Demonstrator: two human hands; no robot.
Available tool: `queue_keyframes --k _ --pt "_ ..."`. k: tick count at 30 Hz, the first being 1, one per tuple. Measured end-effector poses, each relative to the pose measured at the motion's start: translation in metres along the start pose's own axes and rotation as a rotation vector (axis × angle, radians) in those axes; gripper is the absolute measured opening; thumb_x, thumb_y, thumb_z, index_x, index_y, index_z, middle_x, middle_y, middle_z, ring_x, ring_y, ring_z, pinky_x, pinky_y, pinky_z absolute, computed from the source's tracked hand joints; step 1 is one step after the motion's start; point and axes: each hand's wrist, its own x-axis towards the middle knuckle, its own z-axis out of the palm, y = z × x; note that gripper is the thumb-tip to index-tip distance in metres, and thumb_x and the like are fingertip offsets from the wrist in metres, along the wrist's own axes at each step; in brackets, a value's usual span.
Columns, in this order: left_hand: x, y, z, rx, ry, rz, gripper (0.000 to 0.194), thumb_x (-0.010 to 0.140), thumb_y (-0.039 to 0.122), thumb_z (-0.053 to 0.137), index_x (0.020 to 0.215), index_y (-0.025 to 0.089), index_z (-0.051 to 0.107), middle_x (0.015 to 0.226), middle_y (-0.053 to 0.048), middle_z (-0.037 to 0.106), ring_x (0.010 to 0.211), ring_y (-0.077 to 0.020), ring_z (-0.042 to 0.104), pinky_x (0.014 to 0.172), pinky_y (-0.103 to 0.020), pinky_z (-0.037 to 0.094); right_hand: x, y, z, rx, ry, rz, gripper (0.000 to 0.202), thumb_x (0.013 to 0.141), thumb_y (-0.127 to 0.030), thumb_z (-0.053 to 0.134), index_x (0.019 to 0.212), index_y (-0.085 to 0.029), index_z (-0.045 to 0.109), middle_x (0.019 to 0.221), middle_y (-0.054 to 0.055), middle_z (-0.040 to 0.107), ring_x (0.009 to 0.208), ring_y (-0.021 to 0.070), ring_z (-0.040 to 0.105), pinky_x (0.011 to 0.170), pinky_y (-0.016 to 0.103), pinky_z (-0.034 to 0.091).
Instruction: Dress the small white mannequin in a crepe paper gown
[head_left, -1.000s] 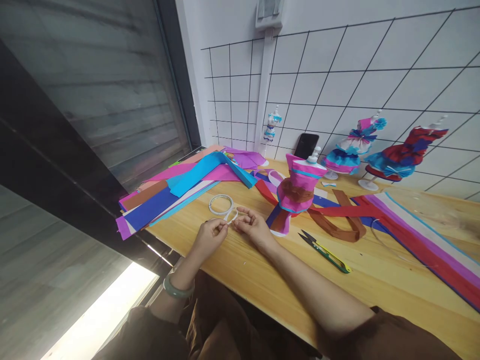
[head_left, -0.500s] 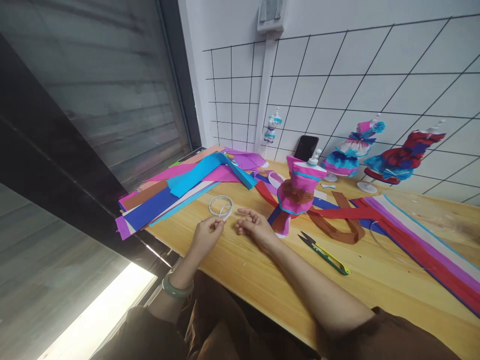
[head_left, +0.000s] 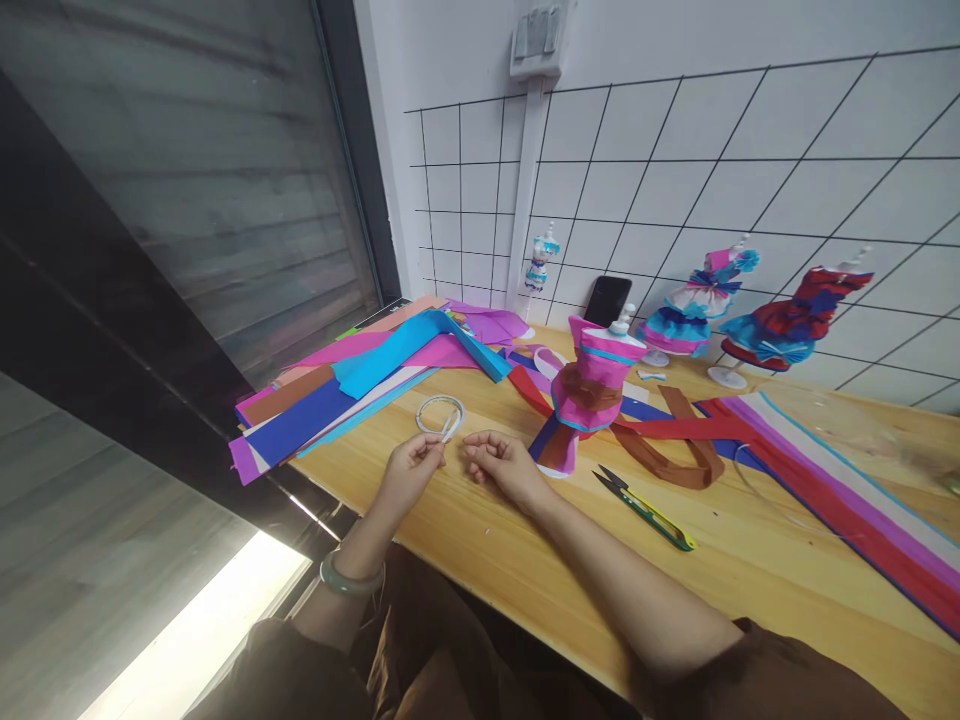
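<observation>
White tape (head_left: 453, 422) (slim, bent) pinched by left fingers (head_left: 430, 446); right fingers (head_left: 486, 453) curled, hold unclear.

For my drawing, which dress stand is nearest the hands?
The pink dress stand with the brown waistband, beside the right hand; the other three stand back near the wall.

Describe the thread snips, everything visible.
Thread snips: two dark, pointed, metal-looking blades, tips slightly apart; one handle arm yellow, the other green, meeting at the rear. They lie flat on the wooden tabletop, right of the pink-dressed mini mannequin, blades pointing toward its base. Neither hand touches them.
</observation>
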Motion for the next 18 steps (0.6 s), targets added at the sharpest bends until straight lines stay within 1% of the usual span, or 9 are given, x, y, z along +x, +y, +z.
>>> queue_keyframes --k 3,5,7,10,14,18 --pt "-0.0009 -0.0009 -0.0003 0.033 -0.027 0.029 0.025 0.074 0.034 0.06 0.087 0.013 0.066 0.067 -0.001 0.061 0.067 -0.0131 0.055 0.068 -0.024 0.042 -0.0014 -0.0013 0.0001 0.003 0.011 -0.004 0.04 0.051 -0.031 0.082 0.084 -0.016 0.065 0.065 -0.003 0.064 0.056 0.0082 0.054 0.059 0.023 0.04" --pt "-0.0015 -0.0018 -0.0001 0.056 -0.055 0.053 0.025 0.075 0.034 0.06 0.088 0.013 0.066 0.07 -0.002 0.063 0.069 -0.0136 0.056 0.069 -0.024 0.043 -0.0022 -0.0033 0.0004 0.011 0.024 -0.002 0.041 0.052 -0.033 0.082 0.085 -0.016 0.067 0.069 -0.002 0.066 0.06 0.009 0.055 0.062 0.024 0.041" --pt "-0.0021 -0.0026 0.0004 0.075 -0.086 0.074 0.025 0.076 0.034 0.059 0.089 0.014 0.066 0.072 -0.002 0.064 0.071 -0.0141 0.057 0.069 -0.025 0.043 -0.0024 -0.0051 0.0003 0.025 0.037 0.0 0.04 0.055 -0.039 0.081 0.085 -0.017 0.068 0.069 -0.002 0.066 0.059 0.0091 0.054 0.062 0.025 0.041" --pt "-0.0033 -0.0026 0.0019 0.117 -0.124 0.101 0.025 0.076 0.033 0.059 0.089 0.013 0.067 0.073 -0.003 0.065 0.071 -0.0143 0.057 0.07 -0.026 0.044 -0.0014 -0.0062 -0.0004 0.042 0.054 -0.01 0.038 0.057 -0.046 0.079 0.08 -0.016 0.068 0.063 -0.003 0.063 0.054 0.008 0.05 0.058 0.024 0.039" --pt "-0.005 -0.001 0.0033 0.153 -0.162 0.116 0.026 0.076 0.033 0.059 0.089 0.012 0.067 0.07 -0.003 0.064 0.066 -0.0129 0.056 0.064 -0.025 0.044 0.0013 -0.0041 -0.0025 0.064 0.089 -0.025 0.037 0.06 -0.05 0.077 0.066 -0.016 0.062 0.054 -0.004 0.056 0.048 0.0072 0.046 0.053 0.023 0.035" --pt "-0.0057 -0.0006 0.0035 0.15 -0.207 0.113 0.029 0.078 0.035 0.058 0.092 0.011 0.066 0.07 -0.003 0.063 0.066 -0.013 0.056 0.063 -0.025 0.044 0.0033 -0.0027 -0.0038 0.086 0.108 -0.023 0.039 0.061 -0.051 0.077 0.063 -0.016 0.059 0.053 -0.004 0.055 0.047 0.0069 0.046 0.05 0.022 0.034"
